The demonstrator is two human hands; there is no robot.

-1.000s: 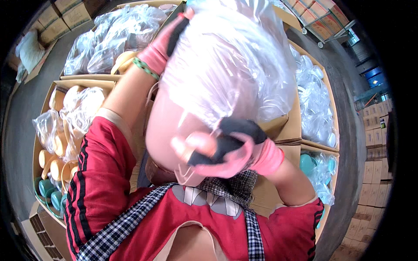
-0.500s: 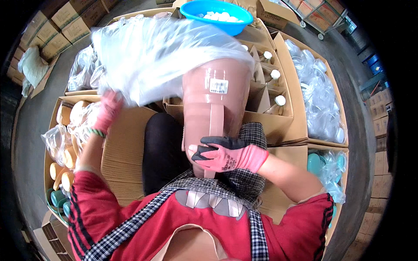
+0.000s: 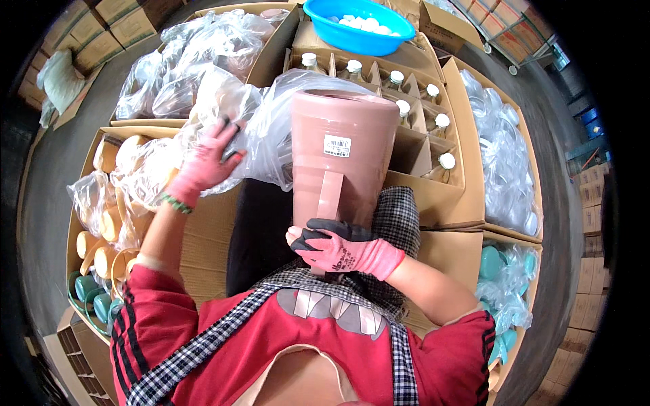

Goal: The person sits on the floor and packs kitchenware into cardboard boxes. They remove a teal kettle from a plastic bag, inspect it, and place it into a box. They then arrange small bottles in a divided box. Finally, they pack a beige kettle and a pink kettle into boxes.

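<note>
A tall pink plastic jug (image 3: 342, 152) with a handle and a white sticker stands upright on my lap. My right hand (image 3: 342, 249), in a pink and black glove, grips its base by the handle. My left hand (image 3: 206, 162), gloved the same, is closed on a clear plastic bag (image 3: 271, 122) that is drawn off to the left of the jug and still touches its side.
Open cardboard boxes ring me: white-capped bottles in dividers (image 3: 399, 81) behind the jug, a blue basin (image 3: 359, 24) beyond, bagged clear items (image 3: 183, 61) far left, cream and teal lids (image 3: 101, 243) left, more bags (image 3: 504, 169) right.
The bag covered the jug a second ago; my left hand has pulled it off to the left and lower. The jug now stands bare and upright.
</note>
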